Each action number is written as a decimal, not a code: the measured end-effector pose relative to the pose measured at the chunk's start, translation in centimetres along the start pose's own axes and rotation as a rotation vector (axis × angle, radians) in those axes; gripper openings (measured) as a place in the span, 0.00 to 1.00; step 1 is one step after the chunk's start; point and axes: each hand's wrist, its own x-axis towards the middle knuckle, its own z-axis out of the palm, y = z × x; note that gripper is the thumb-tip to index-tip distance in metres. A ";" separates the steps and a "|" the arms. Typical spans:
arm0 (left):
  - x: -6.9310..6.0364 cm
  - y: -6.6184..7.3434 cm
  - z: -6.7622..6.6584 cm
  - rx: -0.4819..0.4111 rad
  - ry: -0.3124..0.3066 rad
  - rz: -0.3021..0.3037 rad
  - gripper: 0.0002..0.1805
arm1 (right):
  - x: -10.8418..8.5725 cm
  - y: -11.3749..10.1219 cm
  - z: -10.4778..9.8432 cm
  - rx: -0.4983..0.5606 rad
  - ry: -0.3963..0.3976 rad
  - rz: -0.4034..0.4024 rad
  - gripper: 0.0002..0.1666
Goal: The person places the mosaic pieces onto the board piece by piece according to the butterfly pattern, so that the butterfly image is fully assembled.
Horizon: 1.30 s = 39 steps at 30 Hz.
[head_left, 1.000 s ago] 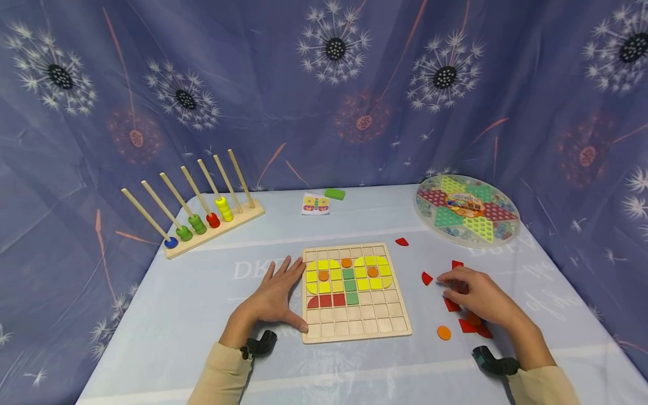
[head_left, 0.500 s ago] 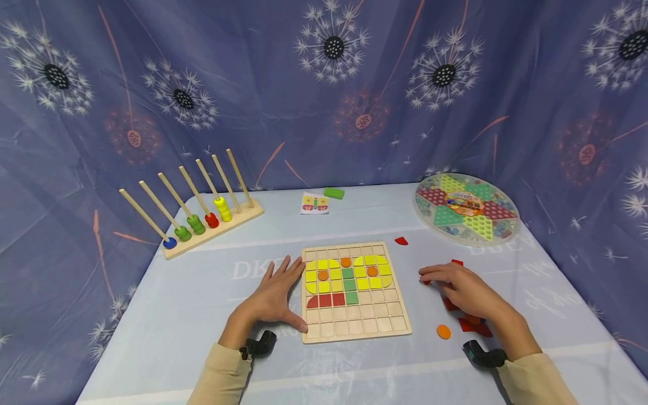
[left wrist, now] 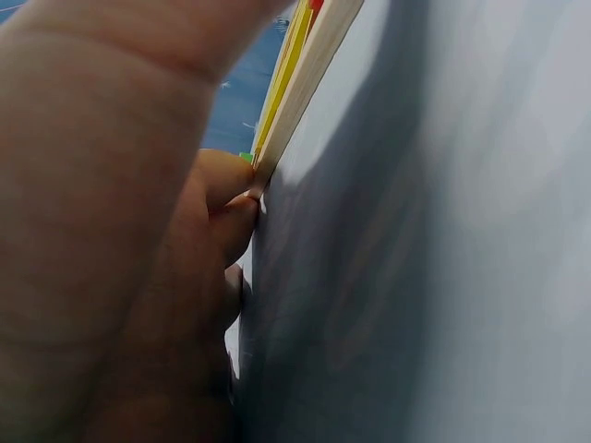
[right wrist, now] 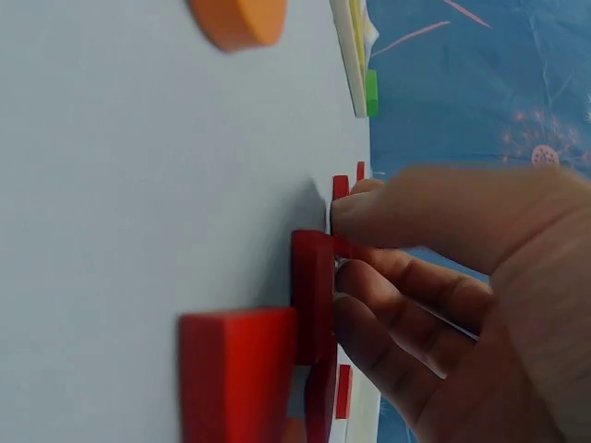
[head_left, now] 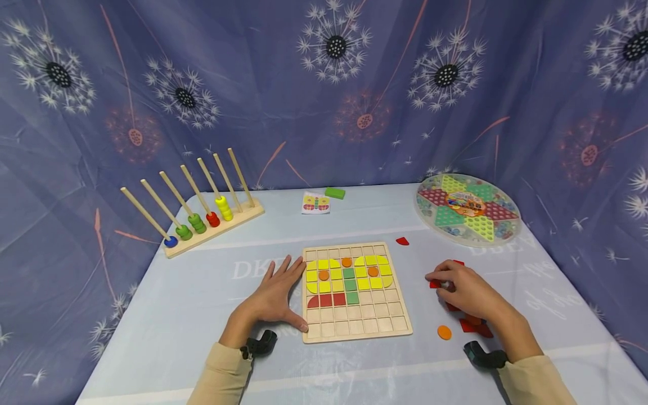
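In the head view, a square wooden grid board (head_left: 377,312) lies mid-table, carrying yellow, green, red and orange pieces in a partial pattern. My left hand (head_left: 273,295) rests along its left edge, fingers spread, thumb at the near corner; the left wrist view has fingertips against the board's side (left wrist: 309,78). To the right, my right hand (head_left: 468,289) is bent low over the table, thumb and forefinger pinching a small red piece (head_left: 434,284). Other red tiles (right wrist: 312,295) lie under and beside that hand, partly hidden. An orange disc (head_left: 444,332) lies nearer me.
A red quarter-round piece (head_left: 402,241) lies beyond the board's right corner. Farther back are a pattern card (head_left: 316,203), a green block (head_left: 334,193) and a round Chinese checkers board (head_left: 466,211). A peg stand with coloured beads (head_left: 217,228) stands at the back left.
My right hand reached left over a red quarter-round piece, then drew back slightly right with thumb and forefinger closing on a red piece. My left hand stayed on the board's edge.
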 end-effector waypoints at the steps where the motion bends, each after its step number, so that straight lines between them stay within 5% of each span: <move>1: 0.0 0.0 0.0 -0.001 0.002 0.001 0.82 | 0.0 0.0 0.0 -0.001 0.001 -0.003 0.17; 24: 0.0 0.0 -0.1 0.004 -0.002 -0.002 0.81 | -1.4 1.8 -0.8 0.066 0.033 0.072 0.18; 30: -0.1 0.1 -0.2 0.008 0.000 -0.003 0.82 | -2.5 2.1 -1.5 0.135 -0.047 0.105 0.19; 39: -0.1 0.1 -0.2 0.002 -0.006 -0.003 0.82 | -3.0 2.8 -1.3 0.187 -0.105 -0.019 0.15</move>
